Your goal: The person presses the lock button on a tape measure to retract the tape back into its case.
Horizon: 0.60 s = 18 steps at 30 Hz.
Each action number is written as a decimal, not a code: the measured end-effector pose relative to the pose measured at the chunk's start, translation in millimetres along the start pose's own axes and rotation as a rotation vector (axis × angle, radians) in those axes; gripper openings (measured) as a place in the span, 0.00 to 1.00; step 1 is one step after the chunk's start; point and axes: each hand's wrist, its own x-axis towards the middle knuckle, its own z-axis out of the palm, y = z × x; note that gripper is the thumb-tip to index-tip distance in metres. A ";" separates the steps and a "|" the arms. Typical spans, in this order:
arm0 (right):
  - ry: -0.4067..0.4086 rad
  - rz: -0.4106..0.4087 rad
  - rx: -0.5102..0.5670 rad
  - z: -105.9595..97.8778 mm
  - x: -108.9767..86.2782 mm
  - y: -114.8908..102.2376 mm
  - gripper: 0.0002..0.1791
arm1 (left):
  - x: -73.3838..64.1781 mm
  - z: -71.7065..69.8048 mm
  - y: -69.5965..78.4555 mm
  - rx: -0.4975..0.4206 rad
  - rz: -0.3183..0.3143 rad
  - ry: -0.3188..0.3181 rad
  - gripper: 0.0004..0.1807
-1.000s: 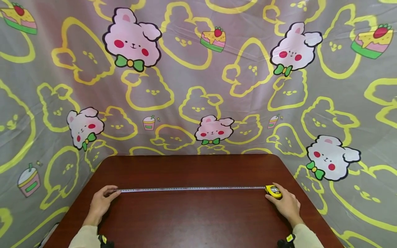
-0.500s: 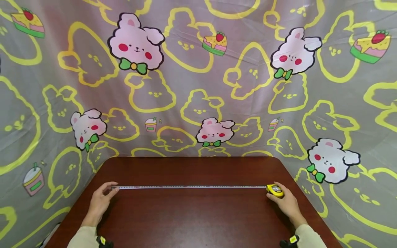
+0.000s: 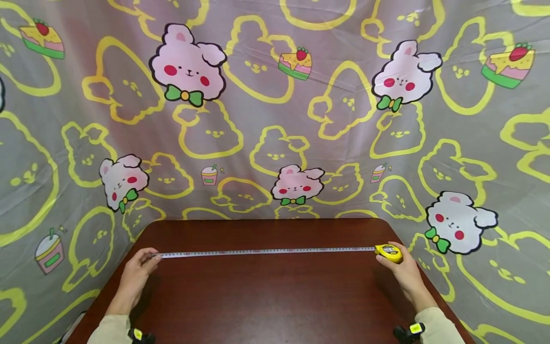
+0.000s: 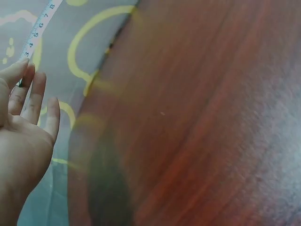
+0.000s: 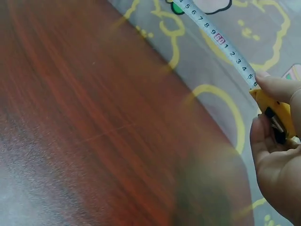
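Observation:
A yellow tape measure (image 3: 390,252) is gripped in my right hand (image 3: 408,277), its body between thumb and fingers. From its mouth the white printed blade (image 3: 266,252) stretches straight across to the left. My left hand (image 3: 134,277) pinches the blade's end between thumb and fingers. In the left wrist view, the metal end hook (image 4: 19,84) pokes out below the thumb, and the other fingers spread loosely. The right wrist view shows numbers just past a red 60 on the blade (image 5: 221,40), right at the case (image 5: 275,113). Both hands are held up over the table, with shadows below.
The dark reddish-brown wooden table (image 3: 275,296) has rounded far corners. A grey curtain (image 3: 258,114) printed with rabbits, cakes and yellow outlines hangs behind it and along both sides.
Both hands have risen and moved apart, lifting the tape measure and its blade off the table. More blade now shows between the hands.

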 end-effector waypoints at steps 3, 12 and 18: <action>0.005 -0.025 0.025 -2.9 -2.2 -6.1 0.46 | 1.3 -1.3 8.2 -0.074 -0.001 0.000 0.19; 0.028 -0.082 0.114 -7.6 -2.5 -18.7 0.45 | 2.4 -2.0 29.5 0.092 0.046 0.017 0.18; 0.061 -0.082 0.116 -7.9 -2.6 -27.9 0.43 | 2.5 -1.6 38.3 0.280 0.097 0.061 0.17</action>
